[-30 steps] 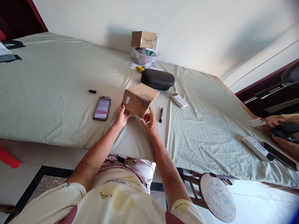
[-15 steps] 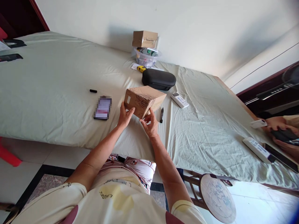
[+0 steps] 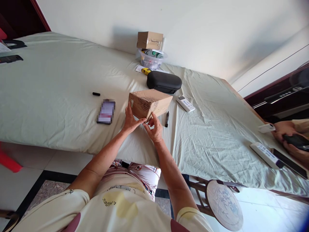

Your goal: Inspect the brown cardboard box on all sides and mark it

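Observation:
Between my hands a brown cardboard box (image 3: 159, 104) is held tilted above the cloth-covered table, dark scribbled lines across its top and front edge. My left hand (image 3: 131, 120) grips its left end, fingers on the side and thumb along the lower front edge. At the lower front corner, my right hand (image 3: 154, 128) has its fingers bent against the box, with the thumb close to my left thumb. Just right of that hand lies a black marker (image 3: 167, 119). A small black cap (image 3: 96, 94) and a phone (image 3: 106, 111) with a blurred screen lie to the left.
Behind the box sit a black hard case (image 3: 164, 81), a yellow tape measure (image 3: 146, 71) and a clear tub (image 3: 152, 61) topped by another carton (image 3: 150, 40). A white device (image 3: 185, 103) lies right. Another person's hands (image 3: 287, 132) hold a dark object at far right; a round stool (image 3: 225, 204) stands below.
The box has turned slightly, showing less of its left printed mark. My left thumb has slid right along the lower edge toward my right thumb.

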Tool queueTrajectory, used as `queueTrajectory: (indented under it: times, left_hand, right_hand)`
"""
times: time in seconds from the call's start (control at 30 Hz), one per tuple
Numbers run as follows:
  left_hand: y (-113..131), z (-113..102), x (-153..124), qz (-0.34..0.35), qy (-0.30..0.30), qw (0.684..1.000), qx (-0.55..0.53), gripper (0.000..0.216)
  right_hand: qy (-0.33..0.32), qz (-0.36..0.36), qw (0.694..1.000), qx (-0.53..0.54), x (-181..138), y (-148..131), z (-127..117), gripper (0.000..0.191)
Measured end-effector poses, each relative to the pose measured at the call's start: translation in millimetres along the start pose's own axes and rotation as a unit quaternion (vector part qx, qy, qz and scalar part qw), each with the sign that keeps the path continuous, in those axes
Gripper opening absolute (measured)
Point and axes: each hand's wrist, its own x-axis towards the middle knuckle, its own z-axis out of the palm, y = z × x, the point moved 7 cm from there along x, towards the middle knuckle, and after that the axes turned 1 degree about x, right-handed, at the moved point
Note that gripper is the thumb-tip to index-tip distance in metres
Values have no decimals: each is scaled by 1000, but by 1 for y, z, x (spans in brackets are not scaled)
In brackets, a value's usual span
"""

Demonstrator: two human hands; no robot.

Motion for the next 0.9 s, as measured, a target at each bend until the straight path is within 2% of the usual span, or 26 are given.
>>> queueTrajectory:
  times: [0.13, 0.3, 0.6, 0.73, 0.9]
  left_hand:
    - [-3, -2, 1, -20, 21, 1000, 8, 123]
    - [-7, -2, 2, -15, 8, 1000, 27, 123]
    - [-6, 3, 0, -46, -11, 995, 84, 139]
    - [-5, 3, 0, -45, -3, 996, 78, 137]
    - [-7, 0, 3, -53, 1, 998, 27, 132]
  right_hand:
    - [-3, 5, 1000, -1, 0, 1, 1, 70]
    - [-6, 6, 1000, -21, -1, 0, 3, 66]
    - [-16, 6, 1000, -22, -2, 4, 7, 65]
    - [-19, 5, 1000, -24, 0, 3, 6, 63]
    - [16, 9, 998, -54, 3, 7, -4, 52]
